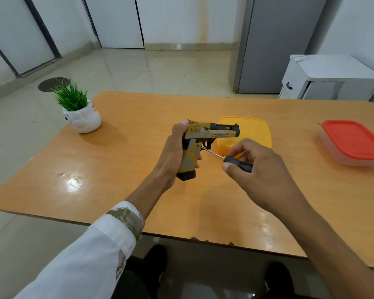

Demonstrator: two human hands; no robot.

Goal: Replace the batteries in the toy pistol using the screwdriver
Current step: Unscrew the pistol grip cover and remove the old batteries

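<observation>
The toy pistol [205, 137] is held upright over the surface [138, 190], just left of the yellow box [255, 130], with its muzzle pointing toward that box. The left grip [173, 152] is clenched around the back of its handle. The right grip [259, 167], on the near side of the box, grasps the screwdriver [238, 164] by its black handle. The shaft runs from this grip up and leftward, and its tip meets the pistol's side just behind the trigger. I judge that the turning should follow this line.

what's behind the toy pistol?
A yellow container on the table, lid on. The toy pistol and the right hand, holding the screwdriver, cover part of it; contents hidden.
</observation>
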